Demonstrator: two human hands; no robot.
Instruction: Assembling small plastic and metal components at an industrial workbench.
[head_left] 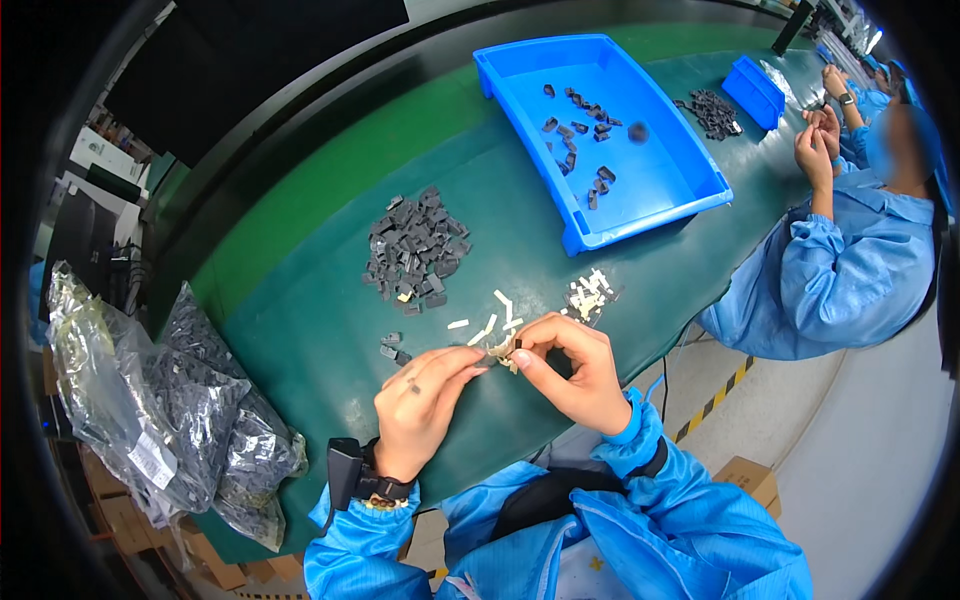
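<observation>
**Pinching a pale strip between two hands**

Meeting at the fingertips, the left hand [425, 405] and right hand [575, 370] both clamp a small cream plastic strip [503, 350], its long axis running hand to hand. It sits just nearer than the heap of dark grey clips [415, 250], with loose cream pieces [588, 296] right of that heap.

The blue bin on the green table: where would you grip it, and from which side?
Grip the blue bin by its near right rim, coming from above. The bin is open-topped with a raised lip all round, and that corner sits closest to the right hand. The few dark parts inside lie well away from that wall.
</observation>
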